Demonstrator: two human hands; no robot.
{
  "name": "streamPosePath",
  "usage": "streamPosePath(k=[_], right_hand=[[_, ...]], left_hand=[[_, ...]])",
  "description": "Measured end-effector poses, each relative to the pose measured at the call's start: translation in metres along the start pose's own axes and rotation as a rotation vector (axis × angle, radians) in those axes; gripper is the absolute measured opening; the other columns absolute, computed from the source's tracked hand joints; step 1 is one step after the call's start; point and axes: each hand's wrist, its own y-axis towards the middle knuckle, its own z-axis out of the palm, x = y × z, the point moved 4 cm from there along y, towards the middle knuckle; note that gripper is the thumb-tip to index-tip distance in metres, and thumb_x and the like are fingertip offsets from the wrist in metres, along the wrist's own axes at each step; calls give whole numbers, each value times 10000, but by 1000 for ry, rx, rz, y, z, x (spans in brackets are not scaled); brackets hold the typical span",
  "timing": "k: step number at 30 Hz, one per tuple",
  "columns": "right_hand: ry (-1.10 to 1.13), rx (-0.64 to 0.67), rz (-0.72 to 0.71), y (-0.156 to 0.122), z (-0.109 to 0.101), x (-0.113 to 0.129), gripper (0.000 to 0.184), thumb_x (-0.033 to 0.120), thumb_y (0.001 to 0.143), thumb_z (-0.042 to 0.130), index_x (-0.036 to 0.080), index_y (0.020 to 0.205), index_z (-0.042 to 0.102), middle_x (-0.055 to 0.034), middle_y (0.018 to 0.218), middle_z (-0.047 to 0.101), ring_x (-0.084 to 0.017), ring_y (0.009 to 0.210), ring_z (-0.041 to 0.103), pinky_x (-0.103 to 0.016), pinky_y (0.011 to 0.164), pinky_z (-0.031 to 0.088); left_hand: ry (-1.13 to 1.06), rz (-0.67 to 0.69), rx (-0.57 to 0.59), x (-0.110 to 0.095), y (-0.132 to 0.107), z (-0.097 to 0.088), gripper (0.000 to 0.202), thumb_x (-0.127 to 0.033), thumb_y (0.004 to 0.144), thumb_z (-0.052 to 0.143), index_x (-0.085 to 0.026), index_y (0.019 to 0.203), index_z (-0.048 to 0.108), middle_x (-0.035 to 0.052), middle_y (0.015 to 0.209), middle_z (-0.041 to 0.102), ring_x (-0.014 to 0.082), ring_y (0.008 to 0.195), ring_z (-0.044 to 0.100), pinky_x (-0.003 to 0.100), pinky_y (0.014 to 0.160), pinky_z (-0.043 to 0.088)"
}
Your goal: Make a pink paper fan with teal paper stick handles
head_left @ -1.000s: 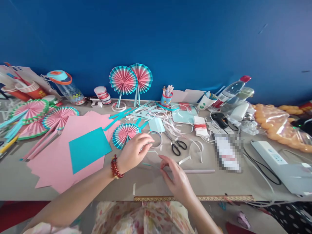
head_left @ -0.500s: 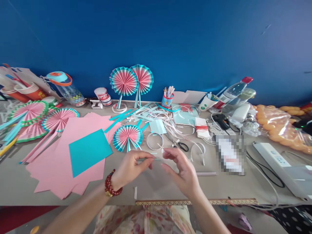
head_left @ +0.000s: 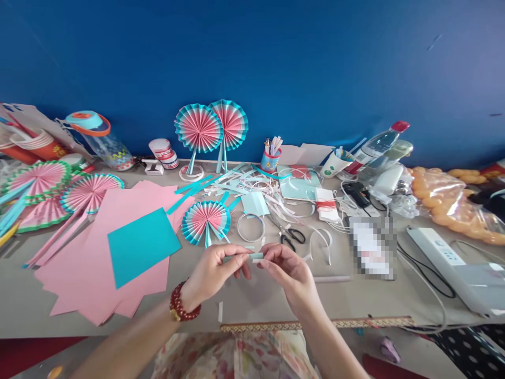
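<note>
Toward six o'clock in my view, over the table (head_left: pixel 272 310): green strip (head_left: pixel 255 256), one, between left hand (head_left: pixel 219 269) and right hand (head_left: pixel 290 269). Left hand: pinching the strip. Right hand: closed on a white piece (head_left: pixel 257 260) at the strip's end; whether it grasps the strip too, I cannot tell. Around the strip I list: ring (head_left: pixel 238 228), twelve o'clock; scissors (head_left: pixel 285 231), two; teal sheet (head_left: pixel 144 247), nine, on pink paper (head_left: pixel 79 273); fan (head_left: pixel 206 220), ten.
</note>
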Motion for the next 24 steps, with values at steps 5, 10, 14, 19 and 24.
streamPosePath(k=[5,10,14,19,24], right_hand=[[56,-30,60,0,-1,-4,271,418,768,771,178,763,645,-44,878,637,-147,704,619,-274,684,530],[52,-49,45,1,-1,-4,270,418,761,775,180,748,649,-35,855,637,-141,680,635,-259,654,536],[44,-57,57,1,0,-6,281,425,752,780,179,746,645,-36,847,649,-152,683,651,-272,660,551],[72,-57,82,0,-1,-8,269,405,754,784,177,748,641,-22,837,652,-141,669,662,-265,665,551],[69,-58,86,1,-2,-7,275,404,749,789,174,743,638,-24,821,654,-148,665,669,-268,655,554]], left_hand=[[5,-11,9,2,0,0,313,-373,942,549,-167,1086,736,30,703,731,147,620,580,242,632,477],[0,-23,8,4,0,0,311,-387,939,553,-173,1075,731,26,707,732,145,621,581,237,632,477],[8,-23,14,4,0,1,312,-405,938,550,-172,1034,733,28,708,730,148,622,586,239,632,478],[12,-25,19,4,1,1,301,-382,941,547,-171,1044,735,29,709,733,145,621,587,235,631,483],[-6,-23,29,4,1,1,300,-378,945,546,-187,1074,738,19,707,734,135,620,583,225,631,482]])
